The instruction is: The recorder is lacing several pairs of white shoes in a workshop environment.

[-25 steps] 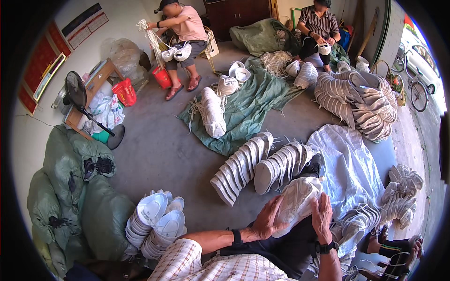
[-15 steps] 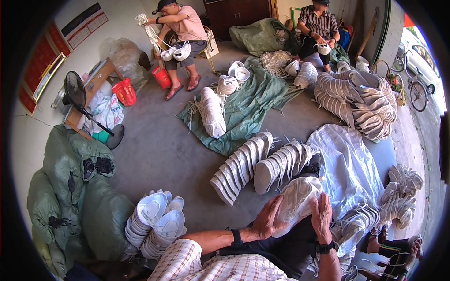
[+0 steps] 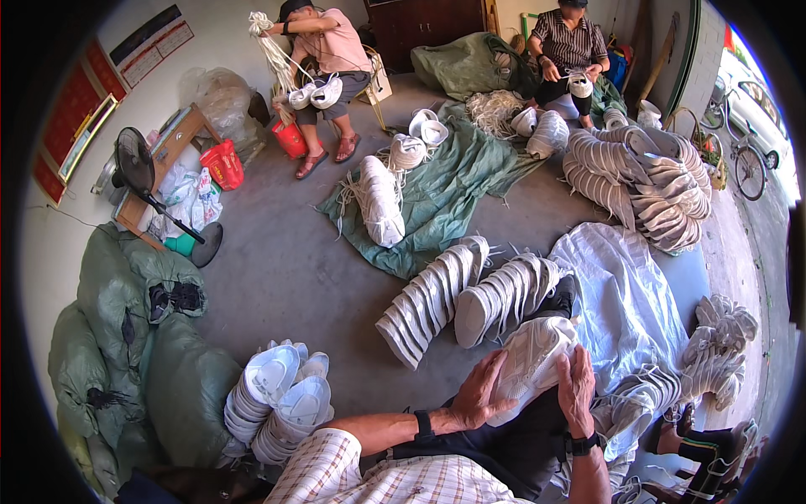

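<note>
- Grey floor (image 3: 285, 277), frame centre: main staging area, stock pushed around a bare patch, probably to keep walking room.
- Green sheet (image 3: 470, 189), upper centre: spread under white shoes, likely to keep dirt off.
- Green sacks (image 3: 189, 386), left side: full, packed along the wall, presumably to stay out of the way.
- White plastic sheet (image 3: 617, 290), right of centre: looks like the same clean-surface trick.
- Big shoe heap (image 3: 642, 185), upper right: pieces nested tight, likely to save space.
- Nested shoe rows (image 3: 432, 302), centre, just beyond the lap: leaning one on the next, probably for easy pick-off.
- Shoe stacks (image 3: 273, 374), lower left of centre: openings up, nested, within reach I'd say.
- White shoe (image 3: 541, 353), lower right of centre: above the lap, tilted, between the palms.
- Left hand (image 3: 478, 391): fingers extended along the shoe's left side, holding it.
- Right hand (image 3: 577, 391): lightly curved on the opposite side; two-sided hold likely keeps it steady.
- Delta vs earlier: both hands and shoe unchanged. Upper-left co-worker (image 3: 332, 38) bends lower, cord bundle (image 3: 273, 55) raised. Upper-right co-worker (image 3: 567, 42) has hands further apart.
</note>
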`<state>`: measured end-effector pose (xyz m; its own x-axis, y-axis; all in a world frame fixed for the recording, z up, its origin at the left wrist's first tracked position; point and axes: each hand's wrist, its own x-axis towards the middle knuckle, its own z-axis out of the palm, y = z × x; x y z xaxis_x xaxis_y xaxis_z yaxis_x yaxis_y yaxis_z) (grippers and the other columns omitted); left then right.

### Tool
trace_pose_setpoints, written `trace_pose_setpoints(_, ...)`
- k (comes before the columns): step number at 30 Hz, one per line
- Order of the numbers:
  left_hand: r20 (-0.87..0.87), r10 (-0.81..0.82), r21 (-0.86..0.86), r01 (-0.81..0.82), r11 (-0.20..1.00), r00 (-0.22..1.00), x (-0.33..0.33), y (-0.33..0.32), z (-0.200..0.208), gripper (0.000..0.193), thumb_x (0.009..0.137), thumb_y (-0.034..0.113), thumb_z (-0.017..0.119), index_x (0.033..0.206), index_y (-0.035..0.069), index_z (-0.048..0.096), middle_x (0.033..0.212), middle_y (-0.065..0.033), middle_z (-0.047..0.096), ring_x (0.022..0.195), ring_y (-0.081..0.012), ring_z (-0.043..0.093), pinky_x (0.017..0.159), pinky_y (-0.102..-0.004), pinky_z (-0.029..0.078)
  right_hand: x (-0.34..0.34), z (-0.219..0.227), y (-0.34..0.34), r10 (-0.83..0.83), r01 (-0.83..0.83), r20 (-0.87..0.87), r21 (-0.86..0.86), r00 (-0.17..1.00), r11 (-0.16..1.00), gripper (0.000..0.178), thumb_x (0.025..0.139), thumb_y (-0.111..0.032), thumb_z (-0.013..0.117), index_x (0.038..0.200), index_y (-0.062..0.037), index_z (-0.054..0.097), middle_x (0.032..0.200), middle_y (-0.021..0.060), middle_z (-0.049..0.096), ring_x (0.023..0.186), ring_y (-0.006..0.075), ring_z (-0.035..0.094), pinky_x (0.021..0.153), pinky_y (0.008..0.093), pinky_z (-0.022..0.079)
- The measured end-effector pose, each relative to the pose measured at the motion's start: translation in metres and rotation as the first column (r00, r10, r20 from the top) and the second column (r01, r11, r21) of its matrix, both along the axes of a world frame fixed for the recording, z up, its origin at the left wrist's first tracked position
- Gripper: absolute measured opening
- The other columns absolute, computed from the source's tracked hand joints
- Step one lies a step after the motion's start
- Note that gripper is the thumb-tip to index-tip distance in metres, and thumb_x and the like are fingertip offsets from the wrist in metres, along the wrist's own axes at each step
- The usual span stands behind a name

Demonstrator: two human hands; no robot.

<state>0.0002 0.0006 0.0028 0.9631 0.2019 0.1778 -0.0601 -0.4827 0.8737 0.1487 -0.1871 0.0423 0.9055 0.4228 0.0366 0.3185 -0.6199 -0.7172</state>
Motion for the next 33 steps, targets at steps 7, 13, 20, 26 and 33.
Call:
trace_pose_setpoints(7, 0.002, 0.000, 0.001, 0.000, 1.000, 1.000, 0.0004, 0.0000, -0.0007, 0.099, 0.088, 0.053, 0.068, 0.156, -0.002, 0.021, 0.156, -0.0273, 0.027, 0.145, -0.0423, 0.028, 0.120, -0.0457, 0.023, 0.0001, 0.0009, 0.0009, 0.001, -0.001, 0.004, 0.003, 1.000, 1.000, 0.054, 0.101, -0.048, 0.049, 0.129, -0.0024, 0.051, 0.117, 0.0225, 0.057, 0.103, 0.0423, 0.061, 0.086, 0.0470, 0.048)
trace_pose_setpoints(13, -0.003, 0.000, -0.001, 0.000, 1.000, 1.000, 0.0003, 0.0003, -0.0006, 0.099, 0.088, 0.053, 0.067, 0.156, -0.003, 0.022, 0.156, -0.0276, 0.027, 0.145, -0.0427, 0.028, 0.120, -0.0462, 0.023, -0.0002, 0.0005, 0.0005, -0.002, 0.002, 0.010, 0.006, 1.000, 1.000, 0.055, 0.100, -0.049, 0.049, 0.129, -0.0023, 0.051, 0.116, 0.0225, 0.057, 0.103, 0.0426, 0.061, 0.086, 0.0474, 0.048)
trace_pose_setpoints(20, 0.012, 0.004, 0.003, -0.004, 1.000, 1.000, 0.0003, 0.0001, -0.0010, 0.099, 0.088, 0.052, 0.068, 0.155, -0.003, 0.022, 0.155, -0.0275, 0.028, 0.144, -0.0426, 0.029, 0.120, -0.0456, 0.024, -0.0006, 0.0000, 0.0006, -0.004, 0.004, 0.016, 0.009, 1.000, 1.000, 0.056, 0.100, -0.049, 0.049, 0.130, -0.0022, 0.051, 0.117, 0.0226, 0.057, 0.102, 0.0428, 0.061, 0.086, 0.0478, 0.048)
trace_pose_setpoints(26, 0.012, 0.000, 0.005, 0.000, 1.000, 1.000, 0.0006, 0.0000, 0.0008, 0.099, 0.087, 0.049, 0.070, 0.155, -0.003, 0.022, 0.154, -0.0282, 0.029, 0.143, -0.0436, 0.031, 0.119, -0.0461, 0.025, -0.0005, 0.0006, 0.0003, -0.003, 0.003, 0.013, 0.014, 1.000, 1.000, 0.056, 0.100, -0.050, 0.049, 0.130, -0.0026, 0.050, 0.117, 0.0228, 0.058, 0.102, 0.0428, 0.061, 0.086, 0.0477, 0.048)
trace_pose_setpoints(33, 0.016, 0.003, 0.023, -0.003, 1.000, 1.000, -0.0002, 0.0009, -0.0015, 0.099, 0.087, 0.049, 0.070, 0.155, -0.004, 0.022, 0.153, -0.0286, 0.029, 0.141, -0.0445, 0.032, 0.119, -0.0465, 0.025, -0.0007, 0.0020, 0.0016, 0.008, -0.008, 0.000, 0.014, 1.000, 1.000, 0.056, 0.101, -0.050, 0.048, 0.130, -0.0024, 0.050, 0.118, 0.0229, 0.057, 0.103, 0.0428, 0.061, 0.086, 0.0474, 0.048)
